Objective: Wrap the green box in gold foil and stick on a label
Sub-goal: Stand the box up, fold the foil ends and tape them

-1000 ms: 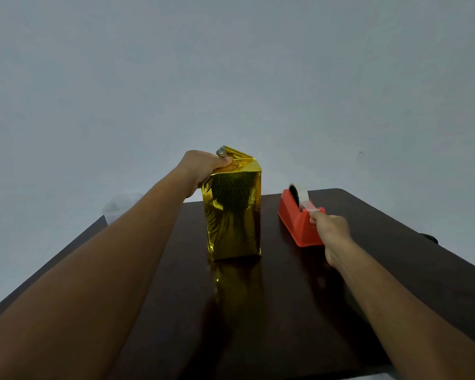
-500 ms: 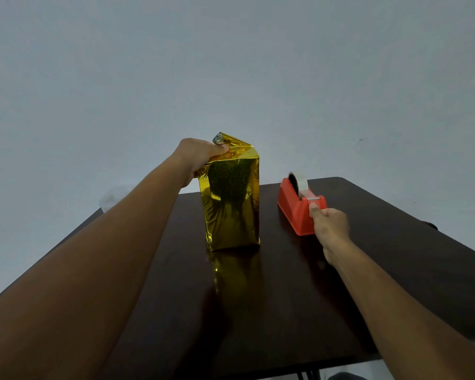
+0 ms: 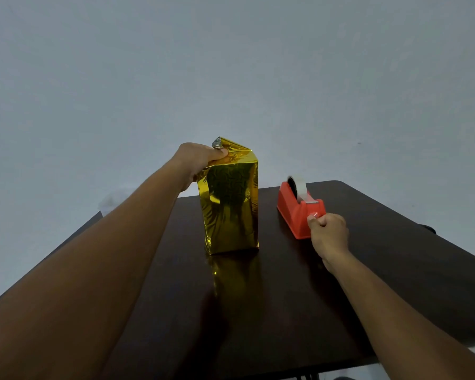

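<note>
Foil-wrapped box: upright, green hidden; left hand grips top fold. Right hand pinches tape end at dispenser; label unseen.

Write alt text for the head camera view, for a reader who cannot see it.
A person's left hand pins the folded foil on top of an upright gold-wrapped box on a dark table, while the right hand pinches a strip of clear tape at the front of a red tape dispenser to its right.
</note>
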